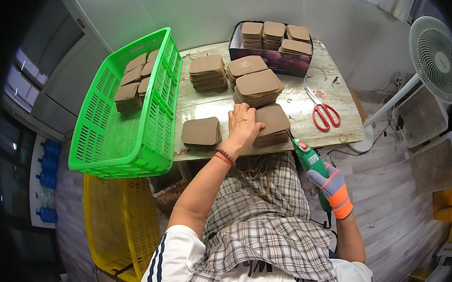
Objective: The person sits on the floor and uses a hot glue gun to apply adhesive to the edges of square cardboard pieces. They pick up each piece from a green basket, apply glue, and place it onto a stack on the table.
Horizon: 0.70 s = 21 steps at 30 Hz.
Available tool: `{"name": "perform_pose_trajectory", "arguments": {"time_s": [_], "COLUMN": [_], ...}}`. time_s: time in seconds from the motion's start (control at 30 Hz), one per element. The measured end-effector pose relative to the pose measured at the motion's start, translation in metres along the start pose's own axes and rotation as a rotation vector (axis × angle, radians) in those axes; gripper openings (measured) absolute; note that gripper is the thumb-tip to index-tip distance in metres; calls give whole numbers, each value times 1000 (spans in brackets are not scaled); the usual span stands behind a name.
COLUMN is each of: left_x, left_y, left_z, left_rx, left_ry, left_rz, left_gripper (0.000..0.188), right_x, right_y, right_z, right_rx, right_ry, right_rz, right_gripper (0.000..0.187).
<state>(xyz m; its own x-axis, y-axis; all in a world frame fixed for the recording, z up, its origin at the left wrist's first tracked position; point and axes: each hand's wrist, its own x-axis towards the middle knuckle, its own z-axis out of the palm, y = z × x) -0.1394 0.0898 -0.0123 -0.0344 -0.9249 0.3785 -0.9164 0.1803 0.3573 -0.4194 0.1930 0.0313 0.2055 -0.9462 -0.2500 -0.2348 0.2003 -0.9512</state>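
Observation:
My left hand (243, 125) lies over the left edge of a stack of brown rounded-corner pads (272, 119). Its fingers are stretched out and its thumb reaches onto the stack's top. In a grey and orange glove, my right hand (331, 189) is wrapped round a green corded power tool (307, 159) with a red switch. The tool's thin metal tip meets the right side of that stack; whether it touches is too small to tell. A smaller pad stack (201, 133) sits left of my left hand. Farther back are more stacks (259, 84) and another brown stack (208, 71).
Red-handled scissors (324, 115) lie at the table's right. A dark box (272, 61) of pads stands at the back. The green crate (158, 111), holding pads, is at the left above a yellow crate (120, 222). A white fan (440, 61) stands right of the table (348, 130).

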Motion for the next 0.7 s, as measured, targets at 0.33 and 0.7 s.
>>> {"name": "perform_pose_trajectory", "arguments": {"time_s": [0.33,0.7], "left_x": [-5,-3], "left_y": [14,61], "left_z": [-15,-34], "left_rx": [-575,-2362], "left_ry": [26,386], "left_rz": [-205,-612], "left_gripper": [28,41], "right_x": [0,0], "right_y": [0,-36], "right_z": [-6,14], "right_rx": [-29,-108], "right_ry": [72,100], "right_rz": [20,-126], "right_gripper": [30,27]}}
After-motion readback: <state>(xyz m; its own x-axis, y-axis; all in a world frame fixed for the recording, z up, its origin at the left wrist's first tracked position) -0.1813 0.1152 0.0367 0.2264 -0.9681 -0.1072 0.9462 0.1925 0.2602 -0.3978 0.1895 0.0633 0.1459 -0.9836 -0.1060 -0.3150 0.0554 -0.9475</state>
